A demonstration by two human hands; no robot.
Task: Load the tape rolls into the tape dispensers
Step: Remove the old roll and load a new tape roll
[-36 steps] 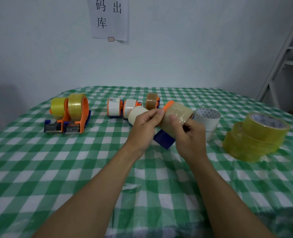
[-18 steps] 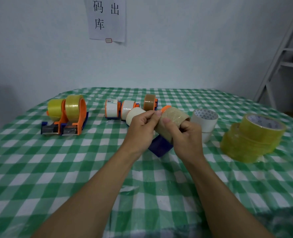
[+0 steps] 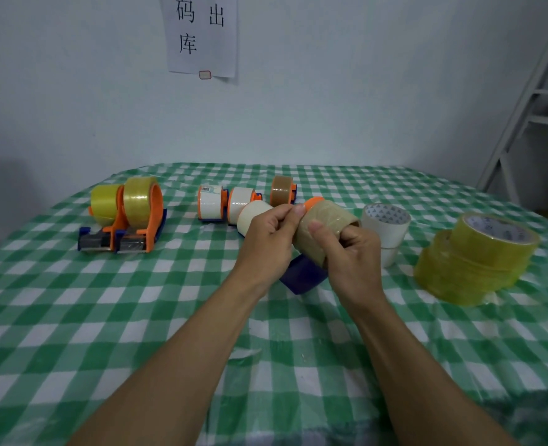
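Above the table (image 3: pixel 73 317), tan tape roll (image 3: pixel 322 225) gripped in right hand (image 3: pixel 353 262), left hand (image 3: pixel 266 243) pinching its edge.

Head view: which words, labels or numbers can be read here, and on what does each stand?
"码 出 / 库": paper on the wall.
Label of loaded white roll: too small to read.
Yellow roll, core print: blurred.
Loose white roll, core: triangle marks only, no words.
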